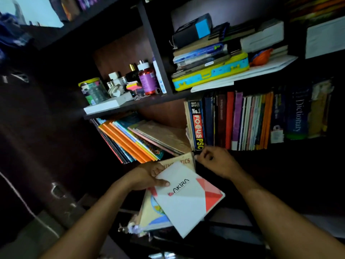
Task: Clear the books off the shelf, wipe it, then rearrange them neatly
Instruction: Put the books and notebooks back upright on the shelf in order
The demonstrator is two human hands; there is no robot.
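Left hand (149, 177) grips a small stack of thin books (179, 200) held out in front of the shelf, thumb laid flat on top of the white cover w/ red corners, other fingers curled under, so it's clamped on the stack's upper-left edge. Right hand (216, 161) is at the foot of the fat paperback (197, 126) that stands first in the upright row (248, 122), fingers curled in toward its bottom corner; can't tell if it's pinching that book or the tan maths book (183, 161) just below it. Rest of the books are on the shelf board (242, 153): the upright row to the right, a slanted bunch of slim exercise books (130, 139) leaning left. Handling, by my guess: the slim ones are light, floppy and glossy, so they'll slide off each other and fan out, as the held stack already does; best to take several at once, squeezed near the spine side, w/ palm under. The fat paperback and the dictionary (297, 113) look heavy and stiff; grab by the spine mid-height, one at a time, not by a cover. Worn page edges on the paperback look fragile, so no tugging at corners. Pulling that end book may let the leaning bunch slump
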